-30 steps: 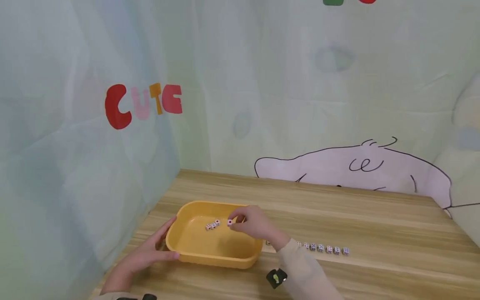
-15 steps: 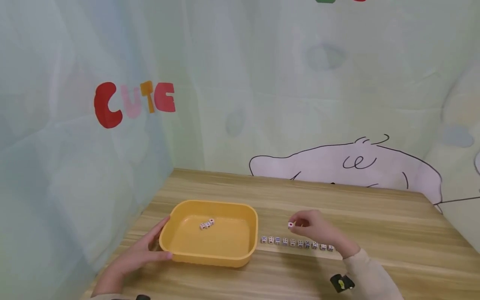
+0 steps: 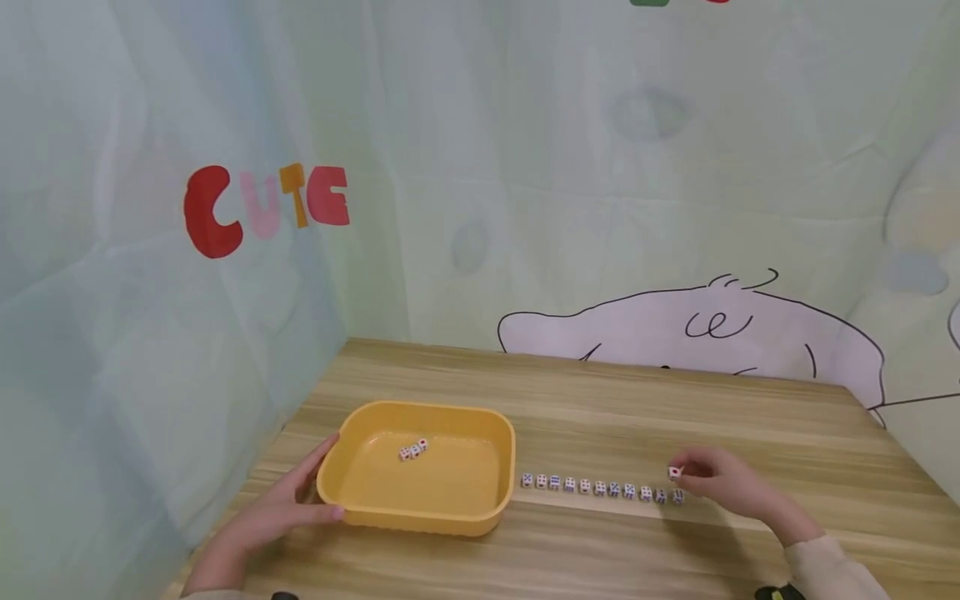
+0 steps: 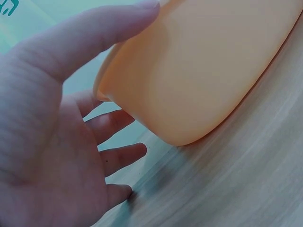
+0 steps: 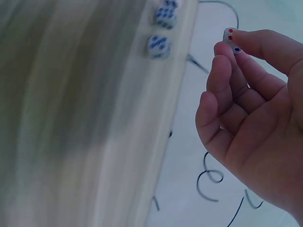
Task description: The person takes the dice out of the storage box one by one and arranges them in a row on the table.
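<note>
From the head view, we pinch a die (image 3: 674, 472) in our right hand (image 3: 723, 485) just above the row of dice (image 3: 600, 487). Our left hand (image 3: 258, 529), fingers spread, rests against the smooth yellow tray (image 3: 480, 521). The left wrist view shows its rounded plastic wall (image 4: 199, 75); the right wrist view, the pinched die (image 5: 229, 36) over the wooden table (image 5: 85, 118).

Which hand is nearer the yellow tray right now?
Left. The left hand rests against the yellow tray; the right hand pinches a die far right of it.
</note>
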{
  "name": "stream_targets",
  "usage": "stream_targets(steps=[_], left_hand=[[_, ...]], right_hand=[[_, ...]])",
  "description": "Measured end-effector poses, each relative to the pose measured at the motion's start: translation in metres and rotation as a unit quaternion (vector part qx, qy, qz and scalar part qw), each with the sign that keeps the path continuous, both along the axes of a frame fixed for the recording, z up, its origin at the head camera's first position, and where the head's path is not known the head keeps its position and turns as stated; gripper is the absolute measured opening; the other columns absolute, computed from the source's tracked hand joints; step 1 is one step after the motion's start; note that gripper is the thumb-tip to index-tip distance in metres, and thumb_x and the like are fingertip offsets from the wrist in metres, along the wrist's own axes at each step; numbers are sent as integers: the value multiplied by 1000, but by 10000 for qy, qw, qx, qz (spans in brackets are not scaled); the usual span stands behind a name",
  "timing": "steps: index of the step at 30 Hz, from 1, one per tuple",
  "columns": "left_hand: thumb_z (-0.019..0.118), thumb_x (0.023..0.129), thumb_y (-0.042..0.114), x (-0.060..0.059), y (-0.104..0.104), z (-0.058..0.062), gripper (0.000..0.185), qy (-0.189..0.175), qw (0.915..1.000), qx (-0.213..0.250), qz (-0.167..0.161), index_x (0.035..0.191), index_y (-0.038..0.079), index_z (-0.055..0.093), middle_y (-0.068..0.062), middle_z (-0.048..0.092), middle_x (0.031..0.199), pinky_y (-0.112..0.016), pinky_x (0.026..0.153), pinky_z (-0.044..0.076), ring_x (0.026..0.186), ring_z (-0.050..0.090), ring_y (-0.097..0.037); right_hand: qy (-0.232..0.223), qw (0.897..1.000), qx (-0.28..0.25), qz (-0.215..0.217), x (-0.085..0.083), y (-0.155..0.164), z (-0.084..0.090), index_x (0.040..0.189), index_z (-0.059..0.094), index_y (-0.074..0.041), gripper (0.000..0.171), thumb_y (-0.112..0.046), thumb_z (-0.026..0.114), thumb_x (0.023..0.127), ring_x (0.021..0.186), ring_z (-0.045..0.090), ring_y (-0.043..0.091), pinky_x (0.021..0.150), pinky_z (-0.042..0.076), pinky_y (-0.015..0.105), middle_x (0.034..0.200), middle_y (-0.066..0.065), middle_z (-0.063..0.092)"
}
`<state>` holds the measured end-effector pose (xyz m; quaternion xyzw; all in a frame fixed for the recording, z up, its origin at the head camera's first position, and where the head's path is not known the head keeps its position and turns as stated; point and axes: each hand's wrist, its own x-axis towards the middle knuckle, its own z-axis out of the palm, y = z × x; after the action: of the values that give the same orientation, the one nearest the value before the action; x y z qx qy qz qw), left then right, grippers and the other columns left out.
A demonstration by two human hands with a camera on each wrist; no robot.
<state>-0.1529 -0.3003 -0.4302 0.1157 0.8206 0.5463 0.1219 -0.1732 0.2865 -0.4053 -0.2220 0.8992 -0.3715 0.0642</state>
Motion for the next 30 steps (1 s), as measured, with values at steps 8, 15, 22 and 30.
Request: stream_targets(steps=[8,15,22,30], left_hand=[[75,83,17,0,-2,-1,101,13,9999,-103,23,156,13,6,-21,3,160,-73,106,3,143,-4,-48],[75,83,17,-1,0,0,101,-106,9999,-56,40,156,12,5,-19,1,161,-70,108,2,144,-5,-46],[75,83,16,-1,-2,-2,101,-63,10000,12,-23,156,12,5,-21,1,160,-71,107,2,144,-4,-48],[74,84,15,0,-2,-1,99,44,10000,33,-61,156,12,6,-21,2,160,-73,106,3,143,-3,-48]], right_hand=[[300,9993,225,-88,5,26,-16,93,66,0,7,-3,63,87,71,49,-5,60,44,20,80,-4,62],[30,9993,344,-167,6,32,-22,95,68,-1,12,-6,65,85,66,49,-3,56,43,21,76,-4,62],[-185,9993,264,-161,6,33,-27,97,67,2,15,-5,64,84,63,48,-1,54,42,21,75,-2,60],[-276,9994,115,-178,6,33,-30,101,64,8,20,-6,65,86,57,47,-1,49,41,20,70,-2,60]])
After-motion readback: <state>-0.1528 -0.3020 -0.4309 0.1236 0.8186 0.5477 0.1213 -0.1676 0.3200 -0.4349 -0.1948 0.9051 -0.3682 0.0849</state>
